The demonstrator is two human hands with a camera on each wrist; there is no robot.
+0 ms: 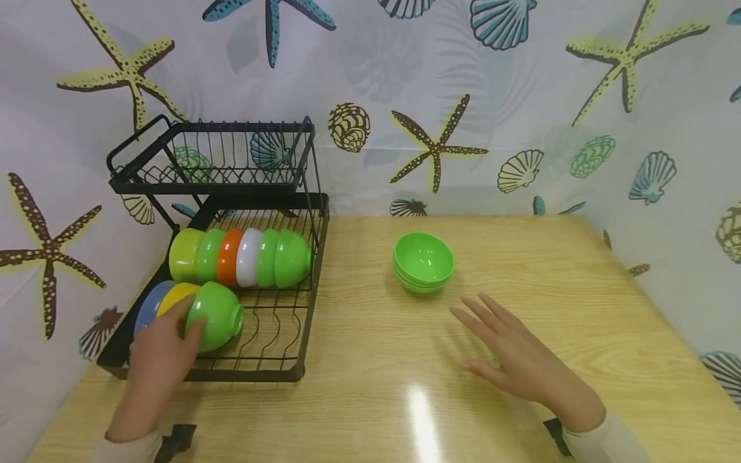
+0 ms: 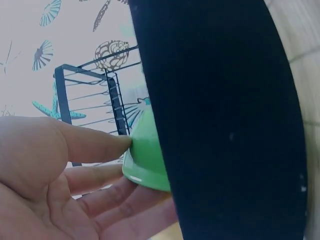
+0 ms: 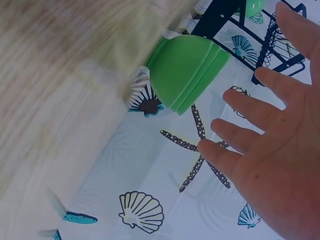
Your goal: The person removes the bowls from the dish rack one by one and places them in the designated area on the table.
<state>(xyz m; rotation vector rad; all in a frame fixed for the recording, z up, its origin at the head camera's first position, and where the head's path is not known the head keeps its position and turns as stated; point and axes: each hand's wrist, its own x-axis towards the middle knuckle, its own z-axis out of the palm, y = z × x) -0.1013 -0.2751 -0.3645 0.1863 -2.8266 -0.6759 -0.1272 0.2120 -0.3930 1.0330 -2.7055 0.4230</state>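
My left hand (image 1: 164,350) pinches a green bowl (image 1: 217,318) at the front right end of the rack's near row. This bowl stands on its side, its base facing right. Beside it are a yellow bowl (image 1: 178,295) and a blue bowl (image 1: 152,308), partly covered by the hand. In the left wrist view, thumb and fingers meet the green bowl's (image 2: 145,155) edge, while a broad dark bar (image 2: 225,120) hides the rest. Over the table, fingers spread, my right hand (image 1: 518,357) holds nothing. Nearest to it stands a stack of green bowls (image 1: 424,260), mouth up.
The black two-tier dish rack (image 1: 312,302) occupies the left of the wooden table (image 1: 359,399). Its back row holds several bowls on their sides, among them a white bowl (image 1: 249,257) and an orange bowl (image 1: 229,258). A patterned curtain (image 1: 370,71) encloses the back and sides.
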